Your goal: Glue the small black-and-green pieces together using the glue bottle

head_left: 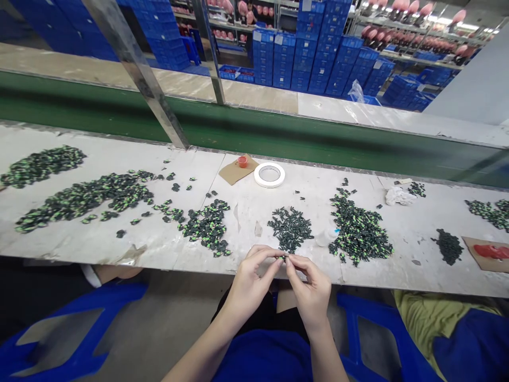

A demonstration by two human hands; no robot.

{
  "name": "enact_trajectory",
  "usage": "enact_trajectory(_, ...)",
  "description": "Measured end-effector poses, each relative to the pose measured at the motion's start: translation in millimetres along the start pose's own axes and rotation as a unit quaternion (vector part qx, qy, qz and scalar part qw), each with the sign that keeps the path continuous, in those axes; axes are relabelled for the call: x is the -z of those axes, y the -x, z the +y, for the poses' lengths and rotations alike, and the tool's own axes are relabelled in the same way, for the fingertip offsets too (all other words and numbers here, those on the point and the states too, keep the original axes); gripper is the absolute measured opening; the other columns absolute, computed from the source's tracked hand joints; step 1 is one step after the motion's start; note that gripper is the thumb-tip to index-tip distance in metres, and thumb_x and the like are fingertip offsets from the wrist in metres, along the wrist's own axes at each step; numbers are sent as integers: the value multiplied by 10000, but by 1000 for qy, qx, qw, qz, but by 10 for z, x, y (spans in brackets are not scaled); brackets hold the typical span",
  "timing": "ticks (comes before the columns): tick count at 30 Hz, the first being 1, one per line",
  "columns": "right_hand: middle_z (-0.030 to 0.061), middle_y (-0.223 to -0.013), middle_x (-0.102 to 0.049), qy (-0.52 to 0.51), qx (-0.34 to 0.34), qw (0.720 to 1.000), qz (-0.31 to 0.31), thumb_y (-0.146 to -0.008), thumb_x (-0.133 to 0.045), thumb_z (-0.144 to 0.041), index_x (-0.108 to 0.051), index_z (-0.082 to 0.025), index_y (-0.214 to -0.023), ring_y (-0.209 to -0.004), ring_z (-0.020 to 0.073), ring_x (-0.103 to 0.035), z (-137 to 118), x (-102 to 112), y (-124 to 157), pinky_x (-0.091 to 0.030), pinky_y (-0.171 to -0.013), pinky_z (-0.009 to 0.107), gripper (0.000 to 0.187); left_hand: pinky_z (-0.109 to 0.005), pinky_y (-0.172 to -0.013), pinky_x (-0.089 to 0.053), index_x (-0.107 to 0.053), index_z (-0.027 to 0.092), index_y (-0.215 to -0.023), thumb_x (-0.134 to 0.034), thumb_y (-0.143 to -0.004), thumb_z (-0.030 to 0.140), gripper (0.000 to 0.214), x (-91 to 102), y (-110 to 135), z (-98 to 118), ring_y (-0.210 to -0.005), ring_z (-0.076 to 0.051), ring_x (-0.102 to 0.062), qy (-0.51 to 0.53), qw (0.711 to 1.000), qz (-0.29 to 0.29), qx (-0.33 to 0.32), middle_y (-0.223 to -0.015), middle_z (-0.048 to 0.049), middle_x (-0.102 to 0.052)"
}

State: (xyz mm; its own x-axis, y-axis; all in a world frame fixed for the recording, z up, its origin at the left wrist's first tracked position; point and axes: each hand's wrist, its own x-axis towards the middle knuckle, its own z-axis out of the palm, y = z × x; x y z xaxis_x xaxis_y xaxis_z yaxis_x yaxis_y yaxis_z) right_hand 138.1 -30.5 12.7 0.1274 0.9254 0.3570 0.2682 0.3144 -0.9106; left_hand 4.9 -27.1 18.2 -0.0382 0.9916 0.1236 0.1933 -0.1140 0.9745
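One small black-and-green part (283, 258) is pinched between the left hand (251, 276) and right hand (312, 286), each grip closed on it, over the near edge of the bench (248, 199), beside a pile of dark pieces (292, 225); a tape roll (269, 184) lies toward the far edge.

long pale worktable (159, 241), green panel (278, 127), metal posts (137, 73), stacked blue crates (282, 61), blue stools (115, 294), grey floor (170, 318)

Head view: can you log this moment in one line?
Left hand, right hand: pinching | Held: small black-and-green piece | Beyond: pile of small dark oblong pieces
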Motion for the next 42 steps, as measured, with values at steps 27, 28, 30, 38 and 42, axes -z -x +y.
enact_trajectory(27,-6,-766,-611,-20,4,993,-119,-762,-639,-161,-508,-235,-917,-716,140,-627,215,204,-192,-527,-661,261,216,-334,-817,-520,-728,220,-852,-634,-796,189,114,-60,-54,126,-878,-204,-657,-47,999,-23,4,-891,-54,-690)
enact_trajectory(28,-8,-764,-616,-30,-6,993,-112,-761,-650,-170,-508,-237,-924,-718,142,-631,223,204,-192,-529,-669,266,226,-334,-818,-520,-725,222,-872,-627,-810,194,119,-66,-52,106,-884,-205,-654,-51,998,-23,-11,-893,-56,-689)
enact_trajectory(30,-16,-749,-623,-60,-31,993,-98,-768,-668,-201,-506,-243,-940,-723,145,-640,230,202,-189,-537,-695,278,239,-332,-821,-522,-711,225,-940,-614,-834,201,146,-67,-58,61,-885,-201,-655,-50,997,-33,-42,-904,-55,-691)
enact_trajectory(38,-3,-802,-671,-135,-122,974,-137,-802,-695,-289,-520,-246,-1044,-803,157,-674,191,253,-178,-557,-795,309,302,-329,-799,-508,-714,219,-887,-605,-862,172,121,-5,-127,-17,-858,-199,-646,-79,990,-43,-107,-838,-45,-692)
enact_trajectory(42,-8,-775,-664,-136,-125,974,-131,-768,-713,-268,-522,-242,-1032,-747,144,-660,178,251,-188,-562,-758,293,327,-327,-758,-500,-720,227,-885,-586,-872,131,166,22,-150,13,-823,-193,-644,-91,983,-61,-146,-795,-36,-690)
